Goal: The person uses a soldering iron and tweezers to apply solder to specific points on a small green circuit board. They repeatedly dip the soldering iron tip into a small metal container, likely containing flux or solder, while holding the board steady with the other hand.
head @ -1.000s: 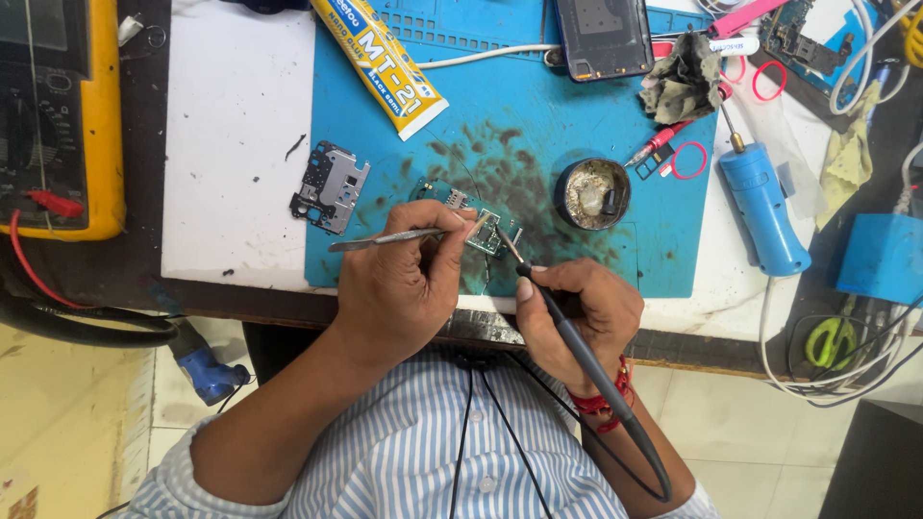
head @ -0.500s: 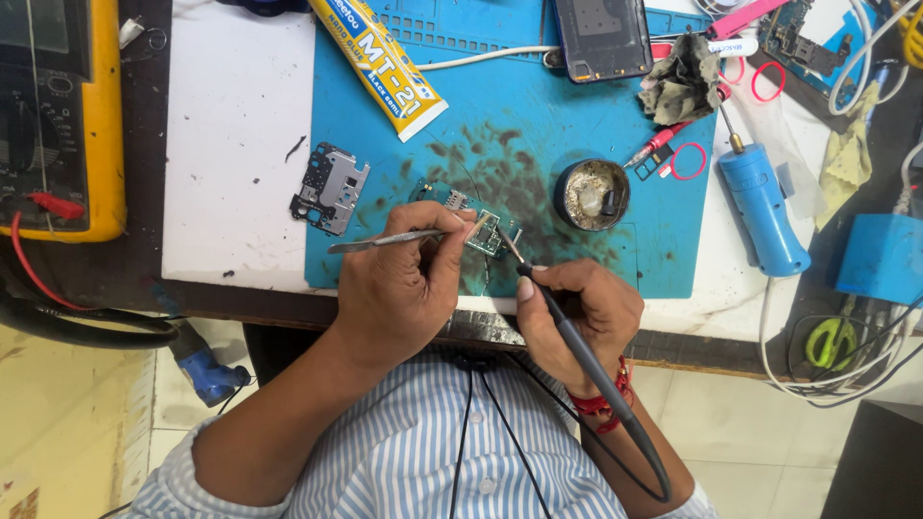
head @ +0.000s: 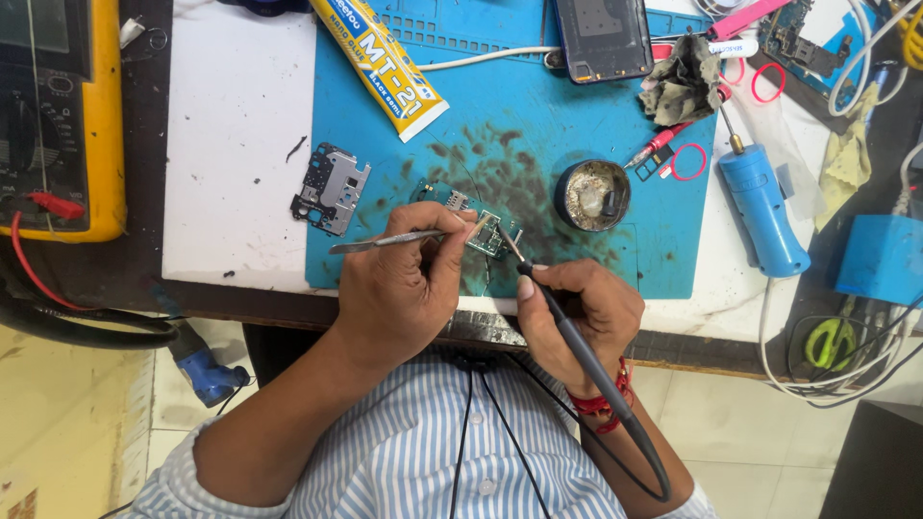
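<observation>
Left hand [head: 404, 288], right hand [head: 577, 312] clenched

Counted on the bench: two bare hands, left hand [head: 399, 288] and right hand [head: 577, 312]; one metal tweezers [head: 389, 240]; one black soldering iron [head: 577, 336]; one small green circuit board [head: 490, 234]; one round solder tin [head: 591, 195]; one yellow glue tube [head: 380, 53]; one yellow multimeter [head: 58, 115].
</observation>
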